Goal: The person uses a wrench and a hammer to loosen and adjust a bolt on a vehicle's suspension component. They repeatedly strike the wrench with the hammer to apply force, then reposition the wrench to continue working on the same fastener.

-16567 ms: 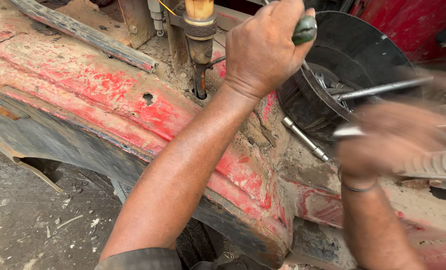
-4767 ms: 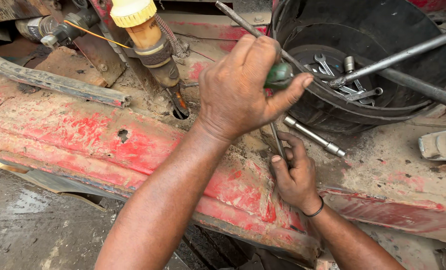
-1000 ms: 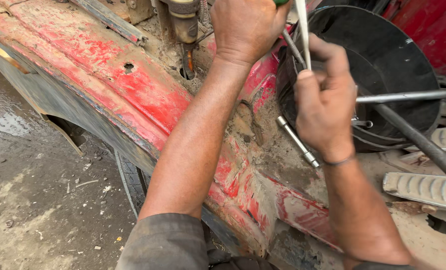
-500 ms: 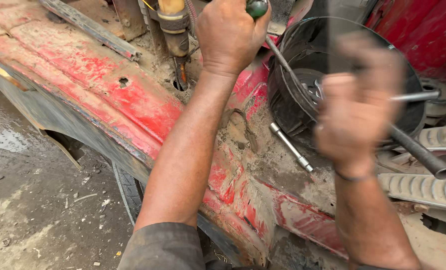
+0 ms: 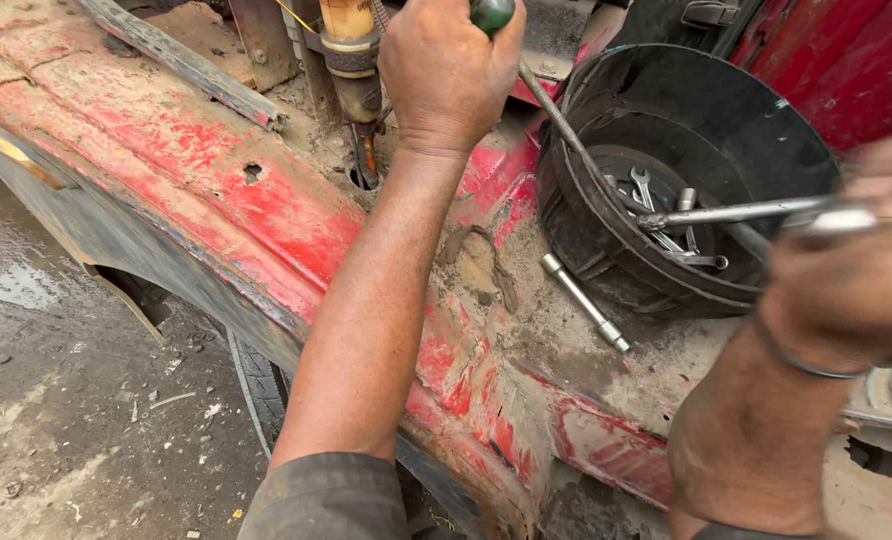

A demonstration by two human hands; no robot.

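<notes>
- At the top centre of the frame the left hand (image 5: 448, 70) is clenched around a green-handled tool (image 5: 491, 13); its thin metal shaft (image 5: 564, 125) slants down to the right toward the bucket's near wall.
- At the right edge the right hand (image 5: 851, 270) is blurred. It seems closed on a pale metal piece (image 5: 831, 220), but I cannot tell the grip for sure.
- A black round bucket (image 5: 586, 240) sits in the upper right of the frame on the dusty red body panel (image 5: 266, 200).
- Inside the bucket, on its bottom, lie several spanners (image 5: 646, 190) and other small steel tools in a loose heap.
- A long steel rod (image 5: 726, 212) reaches across the bucket's opening from the heap toward the right hand.
- Just outside the bucket, in the centre of the frame, a socket extension bar (image 5: 584, 302) lies flat on the gritty panel, near the bucket's wall but apart from it.
- In the upper centre, left of the left hand, a yellowish cylinder with a dark collar (image 5: 351, 50) stands upright, its tip going down into a hole in the panel.
- A small round hole (image 5: 254, 172) shows in the red paint farther left.
- Wet, dirty ground (image 5: 56, 400) fills the lower left.
</notes>
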